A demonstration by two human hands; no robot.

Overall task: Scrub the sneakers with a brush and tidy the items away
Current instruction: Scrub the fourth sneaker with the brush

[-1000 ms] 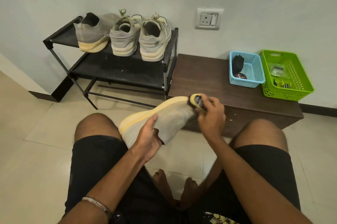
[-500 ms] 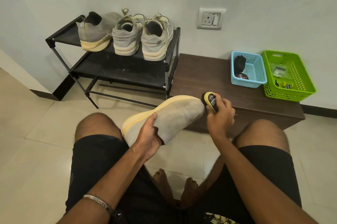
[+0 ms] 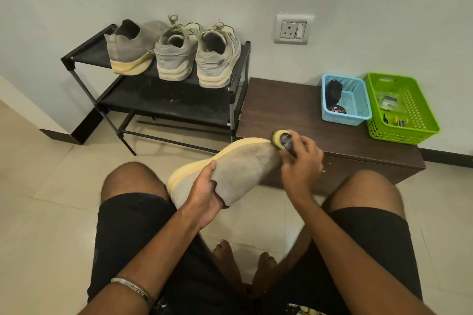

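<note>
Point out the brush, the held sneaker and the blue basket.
brush [image 3: 282,141], head view, dark body beside the yellow end
held sneaker [image 3: 245,168], head view, grey mesh upper
blue basket [image 3: 358,102], head view, bare mesh floor

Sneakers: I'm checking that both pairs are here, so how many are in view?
4. Three stand on the rack's top shelf: a slip-on sneaker, a middle laced one and a right laced one. The fourth sneaker is in the left hand.

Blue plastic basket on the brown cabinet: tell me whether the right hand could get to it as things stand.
Probably yes: the blue plastic basket sits open-topped beyond the right hand, nothing between them. But that hand grips the yellow-headed brush, so it isn't free.
</note>
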